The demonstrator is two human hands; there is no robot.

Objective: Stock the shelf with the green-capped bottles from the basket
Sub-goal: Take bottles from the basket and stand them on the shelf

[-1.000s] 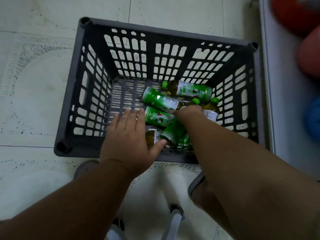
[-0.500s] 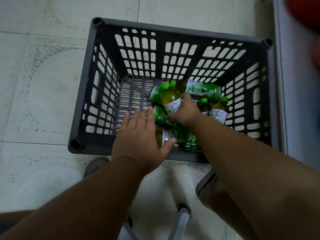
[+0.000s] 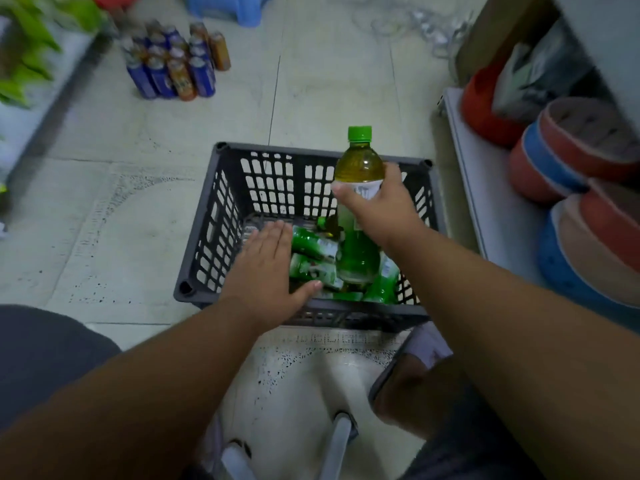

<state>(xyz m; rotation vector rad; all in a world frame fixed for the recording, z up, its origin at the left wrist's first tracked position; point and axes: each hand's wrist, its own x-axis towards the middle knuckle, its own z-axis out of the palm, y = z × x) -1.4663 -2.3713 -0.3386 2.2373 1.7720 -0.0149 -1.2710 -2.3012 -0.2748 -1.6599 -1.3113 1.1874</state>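
A dark grey slotted plastic basket [image 3: 221,209] stands on the tiled floor in front of me. Several green-capped bottles [image 3: 311,258] with green labels lie jumbled in its bottom. My right hand [image 3: 381,209] grips one upright green-capped bottle [image 3: 358,168] of amber drink around its label, lifted above the basket's rim. My left hand [image 3: 266,271] hovers flat over the near left part of the basket, fingers straight, thumb out toward the bottles, holding nothing.
A white low shelf [image 3: 485,188] runs along the right, with red, blue and pink round items [image 3: 571,161] stacked on it. A cluster of blue and orange cans [image 3: 176,64] stands on the floor far left. A blue stool [image 3: 228,6] sits beyond.
My right hand has raised the gripped bottle out of the pile to above the basket's rim. The view has tilted up, showing more floor and the shelf. My left hand stays over the basket.
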